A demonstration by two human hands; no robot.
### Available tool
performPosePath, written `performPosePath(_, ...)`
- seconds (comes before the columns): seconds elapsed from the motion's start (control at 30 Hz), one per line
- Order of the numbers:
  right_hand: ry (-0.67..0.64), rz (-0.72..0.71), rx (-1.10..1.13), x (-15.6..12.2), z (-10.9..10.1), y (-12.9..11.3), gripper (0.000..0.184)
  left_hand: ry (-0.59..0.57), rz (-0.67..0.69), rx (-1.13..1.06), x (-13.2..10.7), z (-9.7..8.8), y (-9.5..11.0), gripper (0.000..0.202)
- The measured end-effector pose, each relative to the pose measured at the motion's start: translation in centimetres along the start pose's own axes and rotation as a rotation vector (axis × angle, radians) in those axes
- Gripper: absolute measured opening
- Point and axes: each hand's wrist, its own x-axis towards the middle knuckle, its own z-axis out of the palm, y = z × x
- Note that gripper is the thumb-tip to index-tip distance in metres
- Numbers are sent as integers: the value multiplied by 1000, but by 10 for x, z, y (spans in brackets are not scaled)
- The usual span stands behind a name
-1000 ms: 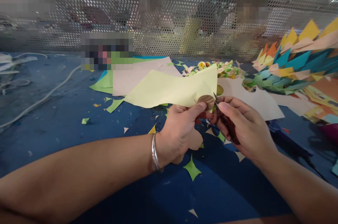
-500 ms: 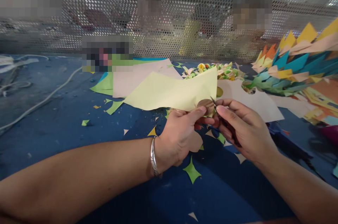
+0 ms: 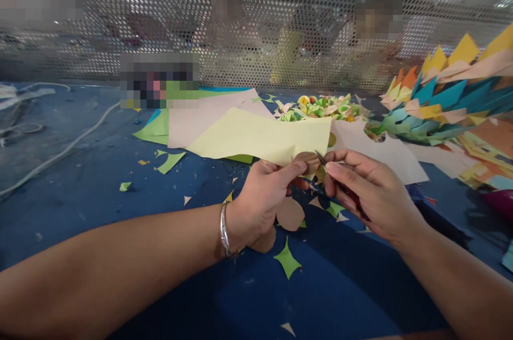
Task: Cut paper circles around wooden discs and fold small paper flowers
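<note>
My left hand [image 3: 260,195] is closed, its thumb pinching a brown round piece [image 3: 308,161] against a pale yellow sheet of paper [image 3: 260,134]. My right hand [image 3: 366,187] is closed around a pair of small dark scissors [image 3: 321,160], most of which its fingers hide. The pointed scissor tip is at the right edge of the brown round, beside the paper. Below my left hand lies a pinkish-beige paper circle [image 3: 290,215]. A browner circle [image 3: 264,241] shows partly from under that wrist.
Paper offcuts, among them a green four-pointed scrap [image 3: 287,259], dot the blue table [image 3: 160,286]. Behind are pink sheets [image 3: 216,115], a pile of small folded pieces [image 3: 336,107] and layered pointed paper [image 3: 449,97] at right. A perforated metal screen [image 3: 260,62] stands beyond, with people behind it.
The yellow sheet's upper right corner has dropped. My left hand has shifted slightly left, and the scissor tip has moved a little left too. More of the circles below my left hand shows.
</note>
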Motion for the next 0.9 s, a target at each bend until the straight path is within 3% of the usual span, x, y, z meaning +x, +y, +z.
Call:
performPosePath(0.2,-25,10,5,1,-2,-1,31,27,34,61,1,-2,-2,29)
performPosePath(0.4,-53,4,-2,1,-5,-2,31,-4,52,21,0,-1,-1,22)
performPosePath(0.73,-87,10,-3,2,-8,-1,31,-13,92,80,0,-2,-2,32)
performPosePath(0.9,-109,4,-6,1,-11,-1,29,-34,131,84,1,-2,-2,26)
